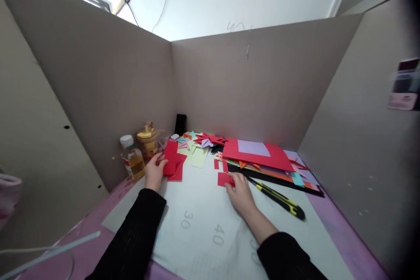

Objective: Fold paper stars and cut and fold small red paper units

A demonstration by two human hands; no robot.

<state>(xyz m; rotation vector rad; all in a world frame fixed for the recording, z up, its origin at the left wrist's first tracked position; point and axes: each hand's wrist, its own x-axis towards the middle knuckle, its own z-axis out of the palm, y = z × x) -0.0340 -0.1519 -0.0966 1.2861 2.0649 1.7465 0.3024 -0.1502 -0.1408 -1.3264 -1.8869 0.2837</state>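
Note:
My left hand [154, 171] pinches the edge of a red paper rectangle [171, 153], held above more red paper pieces [179, 171] on the white sheet. Over to the right, my right hand [241, 191] has its thumb and fingers closed at the edge of a small red paper piece [223, 179]. Just beyond that lie narrow red scraps [216, 164]. A black and yellow utility knife [282, 199] rests to the right of my right hand.
Stacked coloured papers [259, 160] lie at the back right, beside folded paper stars [210, 139]. On the left stand a bottle of amber liquid [135, 162] and a yellow-lidded cup [147, 142]. A black phone [180, 124] leans against the grey partition [236, 87].

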